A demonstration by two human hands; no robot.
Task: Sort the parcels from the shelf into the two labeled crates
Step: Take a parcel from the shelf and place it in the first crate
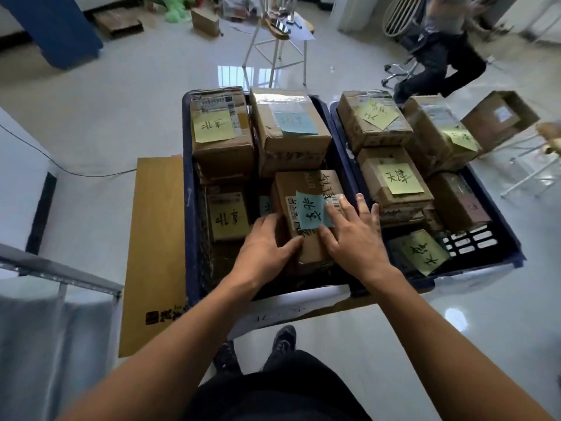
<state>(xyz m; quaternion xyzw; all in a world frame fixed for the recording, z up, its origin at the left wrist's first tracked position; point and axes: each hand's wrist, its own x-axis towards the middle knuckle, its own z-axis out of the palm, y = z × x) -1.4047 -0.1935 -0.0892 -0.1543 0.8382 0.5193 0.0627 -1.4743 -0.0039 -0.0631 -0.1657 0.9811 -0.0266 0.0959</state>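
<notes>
Two dark blue crates stand side by side on the floor, the left crate [189,189] and the right crate [498,238], each holding several cardboard parcels with handwritten sticky notes. In the left crate a brown parcel with a blue note [306,189] lies near the front. My left hand [267,241] grips its near-left corner, thumb on the top face. My right hand [353,235] rests flat on its top right, fingers spread over the label. Other parcels in the left crate carry yellow notes [212,126] or a blue one; those in the right crate carry yellow notes [399,177].
A flat sheet of cardboard [154,238] lies left of the crates. A grey shelf rail [57,268] is at lower left. A seated person [446,53] and a white stool [279,41] are beyond the crates. An open box [498,117] sits at the right.
</notes>
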